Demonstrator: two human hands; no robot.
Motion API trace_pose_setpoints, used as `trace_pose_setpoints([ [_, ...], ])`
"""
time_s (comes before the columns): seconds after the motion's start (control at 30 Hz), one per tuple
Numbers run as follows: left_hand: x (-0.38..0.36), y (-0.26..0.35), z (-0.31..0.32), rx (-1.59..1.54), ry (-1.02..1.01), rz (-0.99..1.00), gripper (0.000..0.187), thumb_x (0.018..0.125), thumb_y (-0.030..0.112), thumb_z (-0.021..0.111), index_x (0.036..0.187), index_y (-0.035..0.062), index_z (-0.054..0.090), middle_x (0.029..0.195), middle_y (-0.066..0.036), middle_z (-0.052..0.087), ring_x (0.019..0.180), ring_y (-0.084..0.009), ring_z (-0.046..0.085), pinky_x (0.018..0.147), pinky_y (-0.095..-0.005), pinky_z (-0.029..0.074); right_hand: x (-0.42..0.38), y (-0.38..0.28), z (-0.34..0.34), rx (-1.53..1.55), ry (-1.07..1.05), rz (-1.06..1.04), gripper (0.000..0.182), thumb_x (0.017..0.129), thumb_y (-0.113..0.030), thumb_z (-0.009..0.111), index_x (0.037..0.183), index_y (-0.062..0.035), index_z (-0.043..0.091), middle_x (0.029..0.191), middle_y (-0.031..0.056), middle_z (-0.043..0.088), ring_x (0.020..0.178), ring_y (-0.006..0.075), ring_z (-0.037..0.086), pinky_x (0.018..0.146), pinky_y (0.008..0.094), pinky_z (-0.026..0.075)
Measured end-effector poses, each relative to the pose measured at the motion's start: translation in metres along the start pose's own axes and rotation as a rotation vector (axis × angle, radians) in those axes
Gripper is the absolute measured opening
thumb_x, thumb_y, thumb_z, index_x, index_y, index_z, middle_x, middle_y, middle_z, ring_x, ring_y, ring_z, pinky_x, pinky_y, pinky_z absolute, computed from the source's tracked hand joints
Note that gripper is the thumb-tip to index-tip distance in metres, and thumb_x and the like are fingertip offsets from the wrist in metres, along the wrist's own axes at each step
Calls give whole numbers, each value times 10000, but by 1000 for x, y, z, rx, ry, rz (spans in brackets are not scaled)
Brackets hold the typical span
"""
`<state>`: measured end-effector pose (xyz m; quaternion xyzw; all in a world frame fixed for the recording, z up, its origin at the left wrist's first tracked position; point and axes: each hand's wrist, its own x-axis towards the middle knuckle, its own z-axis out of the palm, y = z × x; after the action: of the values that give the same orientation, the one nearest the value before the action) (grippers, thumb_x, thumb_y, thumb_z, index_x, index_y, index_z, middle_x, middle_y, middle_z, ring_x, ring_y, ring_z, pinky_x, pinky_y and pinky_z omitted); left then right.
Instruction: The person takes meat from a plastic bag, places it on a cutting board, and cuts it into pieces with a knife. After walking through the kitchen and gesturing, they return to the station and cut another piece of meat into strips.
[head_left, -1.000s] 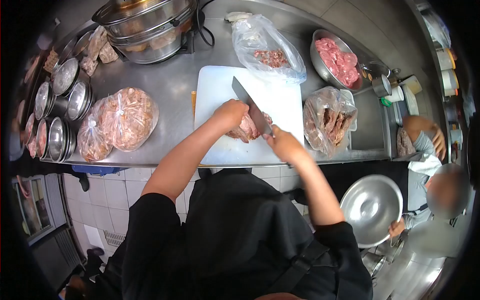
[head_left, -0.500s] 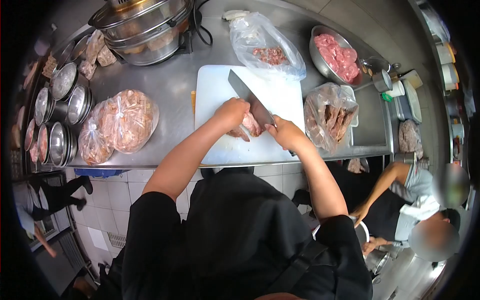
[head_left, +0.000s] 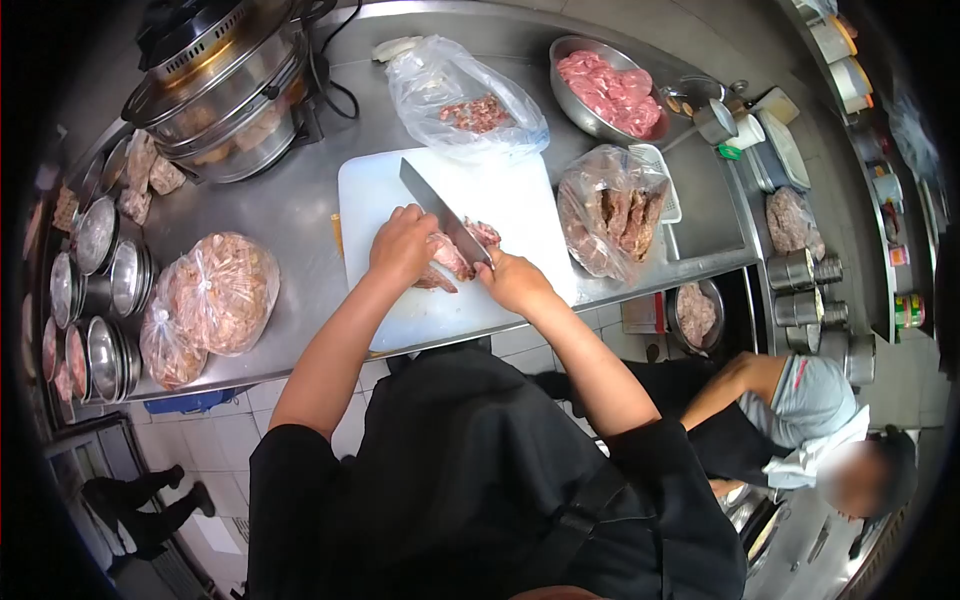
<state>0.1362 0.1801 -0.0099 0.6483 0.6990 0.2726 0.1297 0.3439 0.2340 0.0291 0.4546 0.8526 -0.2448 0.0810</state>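
Observation:
My right hand is wrapped round the handle of a large cleaver, its blade slanting up and left across the white cutting board. On the blade's left side, my left hand holds a piece of raw meat against the board, fingers bent over it. Another strip of meat lies just below that hand. A small cut chunk sits on the blade's right side. Beyond the board, a clear bag contains small meat bits.
Left are tied bags of meat, metal bowls and a large steamer. Right are a bowl of pink meat and a bag of darker meat strips. Another person is at lower right, another's legs at lower left.
A separate chunk now lies right of the blade. The whole view has shifted, with the board and hands further left in the frame. The person at right has moved their arm.

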Motion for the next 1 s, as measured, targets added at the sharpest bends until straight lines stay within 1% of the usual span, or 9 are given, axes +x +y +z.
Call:
trace_pose_setpoints([
  [0.23,-16,-14,14,-100,59,20,138,853,101,699,981,58,670,986,-124,624,969,-338,612,845,-440,504,5,0,-3,31,-19,30,438,1005,-362,499,1249,-2,555,1022,288,698,994,455,665,903,535,516],
  [0.5,6,-16,16,-56,-99,6,100,867,100,675,944,38,656,979,-143,616,985,-350,614,850,-449,501,-3,-35,-90,22,-292,13,502,1005,-304,496,1354,57,498,750,220,705,546,320,685,625,431,578],
  [0.57,9,-16,16,-67,-90,-11,96,871,107,670,938,39,654,967,-144,613,968,-356,615,848,-451,501,-5,-32,-63,19,-312,36,514,1005,-303,496,1379,48,483,798,237,711,595,351,692,663,454,577],
  [0.63,11,-18,17,-61,-57,-1,88,872,100,664,936,40,654,965,-146,612,966,-359,616,847,-452,502,16,0,12,-135,66,-84,507,1005,-298,501,1380,42,486,838,251,711,622,382,687,684,478,570],
  [0.7,12,-19,19,-59,-36,13,81,873,94,658,934,41,654,962,-148,611,964,-363,617,846,-454,502,18,-4,-1,-110,71,-78,483,1006,-296,502,1353,40,509,865,259,709,644,404,683,703,493,564],
  [0.8,18,-18,18,-76,-88,-30,74,872,78,646,935,41,655,972,-151,615,965,-365,620,843,-459,504,13,-22,-56,93,-200,59,457,1017,-338,503,1264,44,541,757,234,692,491,296,640,558,414,550],
  [0.9,13,-20,20,-89,-139,-45,71,866,57,643,933,36,654,976,-151,621,968,-364,624,840,-461,506,-7,-28,-63,68,-246,36,442,1018,-342,501,1234,42,544,734,232,687,503,311,646,575,428,550],
  [0.93,14,-20,19,-92,-119,-31,70,861,54,648,928,35,653,972,-151,622,962,-364,625,836,-461,508,-1,-19,-33,23,-127,20,398,1002,-304,500,1122,67,578,915,306,697,813,458,690,799,534,542],
  [1.0,16,-19,18,-99,-94,-12,70,855,50,654,924,34,652,968,-150,624,957,-364,626,833,-461,509,8,-19,-17,40,-32,-2,412,1002,-312,499,1151,64,577,930,314,693,877,479,676,834,553,527],
])
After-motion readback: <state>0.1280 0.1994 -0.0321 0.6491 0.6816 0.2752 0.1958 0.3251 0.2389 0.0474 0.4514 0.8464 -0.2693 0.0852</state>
